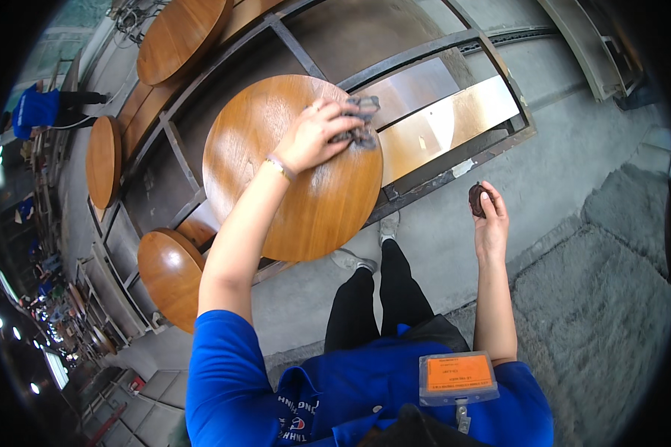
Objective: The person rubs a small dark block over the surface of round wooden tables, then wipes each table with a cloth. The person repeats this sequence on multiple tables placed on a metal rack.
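Note:
A round wooden tabletop point(268, 201) with a glossy orange-brown finish lies on a dark metal frame in front of me. My left hand point(314, 138) presses a crumpled grey rag point(364, 123) against its far right edge, fingers bent over the cloth. Off to the right, clear of the frame, my right hand point(492, 220) is raised above the floor. Its thumb and fingers close around a small dark brown, rounded pad-like piece point(476, 200), whose exact kind I cannot make out.
More round wooden tops lie at the far left point(179, 41), left point(104, 162) and near left point(168, 272). Pale stained boards point(447, 127) span the metal frame point(525, 123) on the right. A person in blue point(37, 110) stands farther left. Grey matting point(596, 320) covers the floor at right.

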Action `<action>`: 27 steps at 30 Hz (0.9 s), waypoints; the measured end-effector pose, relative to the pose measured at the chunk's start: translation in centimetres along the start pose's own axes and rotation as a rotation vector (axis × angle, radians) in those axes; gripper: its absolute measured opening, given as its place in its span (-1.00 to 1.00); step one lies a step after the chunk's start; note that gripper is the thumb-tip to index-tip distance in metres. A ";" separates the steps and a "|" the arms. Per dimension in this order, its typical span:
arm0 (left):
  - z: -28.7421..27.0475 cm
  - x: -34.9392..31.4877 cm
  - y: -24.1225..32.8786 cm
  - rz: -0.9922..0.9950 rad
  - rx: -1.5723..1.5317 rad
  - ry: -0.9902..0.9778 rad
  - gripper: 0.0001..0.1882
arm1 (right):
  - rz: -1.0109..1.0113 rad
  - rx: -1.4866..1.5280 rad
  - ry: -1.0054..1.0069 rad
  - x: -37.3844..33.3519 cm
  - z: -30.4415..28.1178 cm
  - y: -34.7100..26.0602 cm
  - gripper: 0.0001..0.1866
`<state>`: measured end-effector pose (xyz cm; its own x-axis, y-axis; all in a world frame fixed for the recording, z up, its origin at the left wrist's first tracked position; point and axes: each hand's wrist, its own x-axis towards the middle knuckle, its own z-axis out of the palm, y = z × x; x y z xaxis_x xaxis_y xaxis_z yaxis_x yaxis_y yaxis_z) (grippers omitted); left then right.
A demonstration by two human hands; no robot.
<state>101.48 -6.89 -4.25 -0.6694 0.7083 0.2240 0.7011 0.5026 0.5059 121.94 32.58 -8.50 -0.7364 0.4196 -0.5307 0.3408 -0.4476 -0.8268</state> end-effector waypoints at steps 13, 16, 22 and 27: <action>0.2 -13.2 9.3 0.238 -0.089 -0.309 -0.53 | 0.004 -0.001 0.081 -6.0 -2.6 4.2 -0.65; 1.1 -6.7 5.1 0.172 -0.096 -0.231 -0.56 | -0.018 0.005 0.122 -8.2 -3.4 5.6 -0.65; 1.6 -0.4 3.1 0.208 -0.019 -0.201 -0.61 | -0.029 -0.013 0.242 -13.4 -6.2 8.7 -0.66; -0.8 -11.5 7.8 0.314 -0.028 -0.431 -0.43 | 0.051 -0.027 0.320 -15.7 -8.2 10.8 -0.67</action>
<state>114.43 -11.48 -2.21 -0.2624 0.9649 0.0083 0.8408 0.2244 0.4926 142.00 27.61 -10.66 -0.4983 0.6262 -0.5997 0.3908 -0.4552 -0.8000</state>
